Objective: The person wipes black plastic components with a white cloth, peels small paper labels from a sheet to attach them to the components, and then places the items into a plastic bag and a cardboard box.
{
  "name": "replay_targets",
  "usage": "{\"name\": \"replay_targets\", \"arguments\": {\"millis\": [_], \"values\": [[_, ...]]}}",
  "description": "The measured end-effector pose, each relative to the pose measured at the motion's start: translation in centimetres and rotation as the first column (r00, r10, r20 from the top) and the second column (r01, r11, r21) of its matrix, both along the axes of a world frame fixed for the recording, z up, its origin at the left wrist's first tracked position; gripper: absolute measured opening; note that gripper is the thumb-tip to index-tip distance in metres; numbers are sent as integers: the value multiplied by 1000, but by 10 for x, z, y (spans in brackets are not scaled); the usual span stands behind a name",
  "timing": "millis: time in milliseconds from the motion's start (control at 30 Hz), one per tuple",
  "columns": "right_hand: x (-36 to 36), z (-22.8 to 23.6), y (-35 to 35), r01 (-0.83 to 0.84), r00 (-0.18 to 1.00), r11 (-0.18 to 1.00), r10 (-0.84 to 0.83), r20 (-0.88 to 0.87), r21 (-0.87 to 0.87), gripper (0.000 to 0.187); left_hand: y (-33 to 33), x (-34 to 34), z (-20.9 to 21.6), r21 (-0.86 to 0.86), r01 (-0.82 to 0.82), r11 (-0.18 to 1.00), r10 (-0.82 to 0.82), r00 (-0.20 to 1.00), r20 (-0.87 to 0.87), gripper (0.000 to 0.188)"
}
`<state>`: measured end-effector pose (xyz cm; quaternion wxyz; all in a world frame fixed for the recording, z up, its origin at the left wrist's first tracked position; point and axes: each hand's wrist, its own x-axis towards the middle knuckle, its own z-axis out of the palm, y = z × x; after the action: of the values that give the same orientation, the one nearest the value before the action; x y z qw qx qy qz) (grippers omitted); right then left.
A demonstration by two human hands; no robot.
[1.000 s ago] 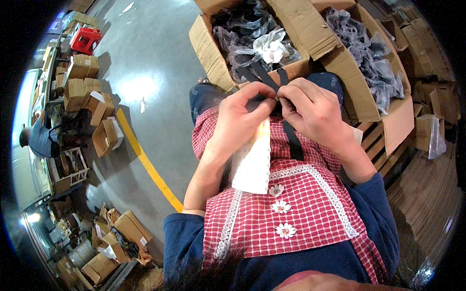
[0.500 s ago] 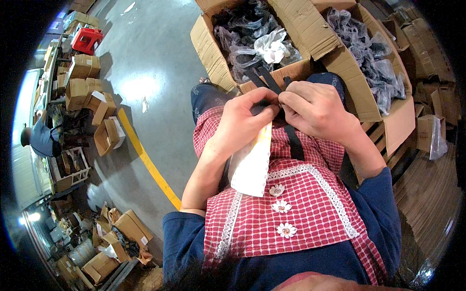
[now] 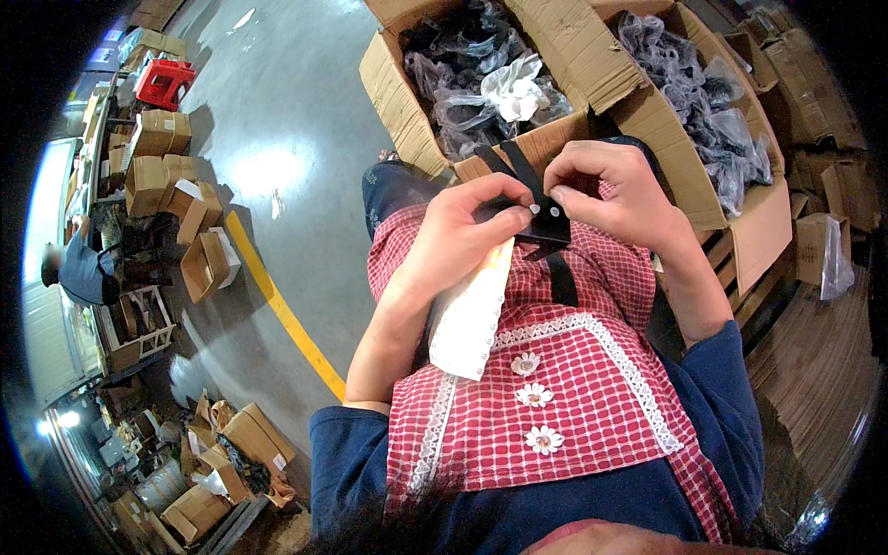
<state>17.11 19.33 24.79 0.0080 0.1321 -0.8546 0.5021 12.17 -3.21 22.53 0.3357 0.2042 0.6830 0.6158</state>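
Observation:
My left hand (image 3: 467,227) is closed on a flat black piece (image 3: 544,229) with black straps, above my lap. A white paper strip (image 3: 467,328) with a yellow edge and small marks along its side hangs from under the same hand. Two small white round dots show at the black piece: one by my left fingertips, the other a white dot (image 3: 555,212) on its surface. My right hand (image 3: 610,190) is pinched at the upper right of the black piece; what lies between its fingertips is hidden. A black strap (image 3: 561,280) trails down over my red checked apron (image 3: 592,398).
Before my knees stands an open cardboard box (image 3: 393,97) of black items in clear bags. Another open box (image 3: 675,171) with similar bags is at its right. A yellow floor line (image 3: 287,314) runs on the left, past cartons and a person (image 3: 83,273).
My right hand has shifted up and away from my left fingertips, uncovering the black piece and its white dots. The left hand keeps its hold, and the paper strip has swung slightly left.

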Motion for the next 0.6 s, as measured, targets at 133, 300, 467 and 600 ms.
{"name": "replay_targets", "arguments": {"millis": [133,300,467,600], "values": [[5,4,-6,8,980,988,23,-199,154,12,1,0,-2,0,-15,1000,15,999,-30,19],[11,5,-14,72,907,913,107,-407,401,14,3,-1,-7,-37,7,999,-12,993,-115,18],[12,5,-21,120,861,812,202,-467,572,15,3,-1,-15,-32,-17,999,13,991,-134,22],[12,7,-25,137,848,756,245,-471,640,14,4,-1,-11,-73,-7,997,-6,985,-173,24]]}}
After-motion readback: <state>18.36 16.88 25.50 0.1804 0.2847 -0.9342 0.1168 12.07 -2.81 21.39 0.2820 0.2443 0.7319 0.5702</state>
